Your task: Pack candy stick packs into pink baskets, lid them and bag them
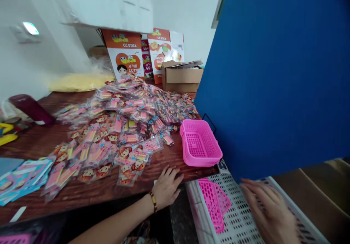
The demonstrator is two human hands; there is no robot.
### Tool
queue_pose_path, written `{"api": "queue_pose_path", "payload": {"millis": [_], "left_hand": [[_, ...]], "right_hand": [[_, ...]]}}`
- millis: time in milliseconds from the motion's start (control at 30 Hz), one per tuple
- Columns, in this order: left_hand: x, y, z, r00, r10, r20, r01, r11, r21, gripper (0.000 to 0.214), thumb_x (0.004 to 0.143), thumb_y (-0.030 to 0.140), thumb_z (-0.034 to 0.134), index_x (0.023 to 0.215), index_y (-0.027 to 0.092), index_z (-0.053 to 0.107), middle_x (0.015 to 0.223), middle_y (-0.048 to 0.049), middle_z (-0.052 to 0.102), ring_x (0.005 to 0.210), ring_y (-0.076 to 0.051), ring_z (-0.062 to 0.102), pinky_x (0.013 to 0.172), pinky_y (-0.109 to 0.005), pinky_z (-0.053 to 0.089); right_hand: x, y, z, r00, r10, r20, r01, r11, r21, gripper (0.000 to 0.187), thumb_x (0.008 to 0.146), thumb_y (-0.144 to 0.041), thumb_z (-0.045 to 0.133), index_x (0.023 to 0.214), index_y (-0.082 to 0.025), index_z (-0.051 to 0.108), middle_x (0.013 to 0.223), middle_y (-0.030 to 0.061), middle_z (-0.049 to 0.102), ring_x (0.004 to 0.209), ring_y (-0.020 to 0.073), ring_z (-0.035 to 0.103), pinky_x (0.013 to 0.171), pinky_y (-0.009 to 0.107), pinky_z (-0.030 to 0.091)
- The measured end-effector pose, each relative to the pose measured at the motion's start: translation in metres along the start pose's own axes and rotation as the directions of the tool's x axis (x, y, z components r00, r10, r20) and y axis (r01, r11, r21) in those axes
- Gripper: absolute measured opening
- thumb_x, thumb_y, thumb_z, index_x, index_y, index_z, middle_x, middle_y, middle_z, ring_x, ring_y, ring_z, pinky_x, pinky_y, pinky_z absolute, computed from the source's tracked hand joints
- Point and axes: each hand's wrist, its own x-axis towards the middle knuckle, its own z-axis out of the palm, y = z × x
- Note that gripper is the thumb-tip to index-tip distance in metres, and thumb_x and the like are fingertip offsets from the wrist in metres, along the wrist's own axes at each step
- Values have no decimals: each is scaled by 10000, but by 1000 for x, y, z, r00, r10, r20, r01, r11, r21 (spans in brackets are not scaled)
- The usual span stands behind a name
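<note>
My left hand [167, 188], with a bracelet at the wrist, rests on the table's front edge, its fingers stretched out and holding nothing. At the right, my right hand [270, 209] is at the lower edge of a large blue board [273, 76]; its fingertips pinch that edge, slightly blurred. A pink plastic basket [201, 160] stands on the table between the hands and the board. Below it, pink perforated plastic pieces [212, 204] lie in a white slotted crate [240, 196]. Small clear packets with cartoon cards [128, 138] are heaped left of the basket.
Printed cartons [125, 59] and an open brown box [183, 80] stand at the back, under a white box [109, 5]. On the left are blue-pink cards [24, 178], a maroon bottle [31, 107], yellow-handled scissors [7, 136] and a yellow bag [78, 82].
</note>
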Motion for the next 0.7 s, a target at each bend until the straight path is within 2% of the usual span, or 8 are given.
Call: {"api": "queue_pose_path", "payload": {"millis": [67,100,167,267,367,467,567,700], "left_hand": [[2,0,-5,998,-69,3,69,983,-172,487,856,295,608,1329,200,536,1373,-106,529,1315,-287,418,1192,-522,222],[4,0,-8,994,-111,2,108,962,-252,468,863,278,592,1319,185,546,1353,-112,547,1303,-281,435,1185,-511,243],[8,-2,-16,981,-194,-8,177,913,-368,445,882,254,544,1315,152,550,1312,-131,573,1267,-276,473,1150,-491,314],[15,-8,-29,963,-269,-20,230,855,-465,446,885,252,511,1308,114,554,1295,-157,590,1247,-288,502,1115,-482,365],[24,-16,-38,945,-327,3,268,771,-577,490,854,278,547,1313,108,551,1341,-169,578,1288,-300,491,1138,-469,340],[37,-25,-42,927,-371,57,302,647,-700,518,820,309,590,1299,112,564,1340,-173,591,1237,-301,551,1102,-439,385],[59,-36,-43,891,-436,123,341,465,-817,527,831,372,586,1301,135,555,1328,-172,605,1195,-290,588,1045,-408,435],[101,-48,-45,832,-511,216,352,184,-918,605,867,511,544,1374,194,458,1442,-158,510,1299,-287,500,1005,-405,450]], "right_hand": [[23,-46,30,981,-185,66,188,982,-36,243,903,-515,505,919,-352,685,1017,70,727,997,309,646,984,537,445],[40,-68,48,975,-190,118,200,977,-78,262,914,-486,496,966,-314,687,1028,80,728,997,306,651,976,518,442],[78,-103,85,959,-79,273,133,973,-187,286,918,-466,509,1024,-268,685,959,95,740,921,293,673,900,460,468],[124,-133,131,936,83,343,52,929,-367,340,923,-458,527,1077,-196,679,935,126,735,935,293,672,852,397,464],[146,-142,159,922,155,355,64,843,-535,363,934,-400,517,1129,-132,663,1050,168,717,1009,303,658,818,354,454],[153,-140,169,918,180,355,58,822,-567,347,930,-390,500,1041,-130,701,1035,167,723,986,294,667,760,325,446],[157,-134,170,918,166,360,71,824,-562,374,944,-399,445,999,-148,717,986,150,732,939,270,675,735,310,432],[163,-130,174,919,151,364,88,822,-563,381,938,-392,440,989,-138,719,935,147,731,874,251,675,702,296,414]]}}
